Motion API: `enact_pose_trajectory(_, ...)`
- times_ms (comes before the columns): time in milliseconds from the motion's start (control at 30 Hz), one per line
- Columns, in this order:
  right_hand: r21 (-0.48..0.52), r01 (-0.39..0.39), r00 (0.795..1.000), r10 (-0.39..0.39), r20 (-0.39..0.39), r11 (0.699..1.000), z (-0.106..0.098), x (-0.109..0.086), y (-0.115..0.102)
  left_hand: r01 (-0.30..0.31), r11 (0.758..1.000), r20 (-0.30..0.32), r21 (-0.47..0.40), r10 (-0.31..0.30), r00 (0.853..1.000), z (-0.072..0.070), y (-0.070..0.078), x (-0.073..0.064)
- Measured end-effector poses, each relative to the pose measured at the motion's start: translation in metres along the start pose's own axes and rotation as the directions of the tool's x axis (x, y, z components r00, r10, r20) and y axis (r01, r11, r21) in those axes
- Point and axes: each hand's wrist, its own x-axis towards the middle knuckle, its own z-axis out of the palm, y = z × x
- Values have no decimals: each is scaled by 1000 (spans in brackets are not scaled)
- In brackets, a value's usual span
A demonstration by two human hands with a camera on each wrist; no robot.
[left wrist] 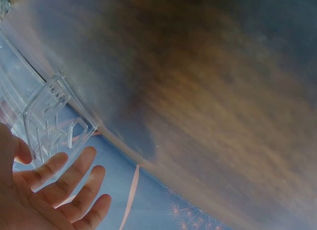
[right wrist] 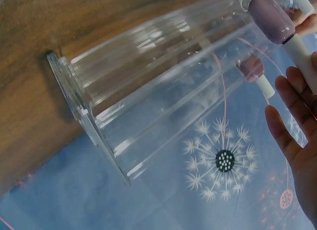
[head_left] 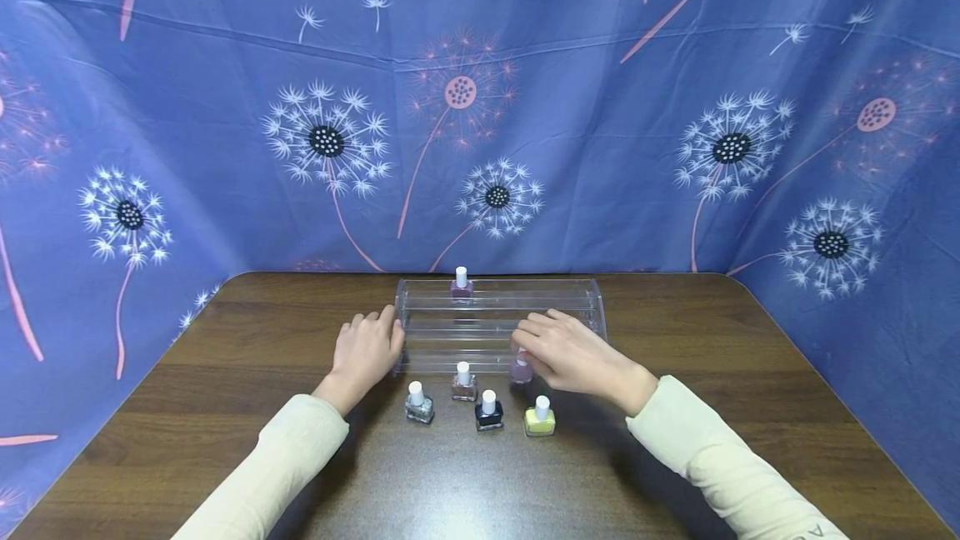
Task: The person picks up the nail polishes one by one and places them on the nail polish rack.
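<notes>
My right hand point(head_left: 573, 352) pinches the white cap of a mauve nail polish bottle point(right wrist: 271, 18), holding it at the front of a clear tiered display rack point(head_left: 495, 303). In the head view that hand partly covers the bottle. My left hand point(head_left: 365, 354) touches the rack's left end; the left wrist view shows its fingers point(left wrist: 79, 173) spread and mostly straight beside the clear end panel point(left wrist: 54, 121). On the rack's top tier stands a purple nail polish bottle point(head_left: 462, 288), upright.
Several white-capped nail polish bottles stand on the wooden table point(head_left: 285, 315) before the rack: glittery silver point(head_left: 419, 408), brownish pink point(head_left: 464, 388), black point(head_left: 489, 415) and yellow point(head_left: 539, 421). A blue dandelion-print cloth point(head_left: 585, 148) hangs behind and beside the table.
</notes>
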Motion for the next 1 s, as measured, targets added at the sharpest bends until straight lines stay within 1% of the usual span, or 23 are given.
enact_pose_trajectory(267,-4,-17,999,17,-40,1000,-9,2,8,0,1000,-1,-2,0,1000,0,0,0)
enact_pose_trajectory(533,3,-32,998,32,-60,999,-16,4,17,0,1000,21,1,0,1000,-2,1,0)
enact_pose_trajectory(1000,-20,-73,996,71,-61,997,-20,7,35,1,1000,27,8,-1,1000,-2,1,0)
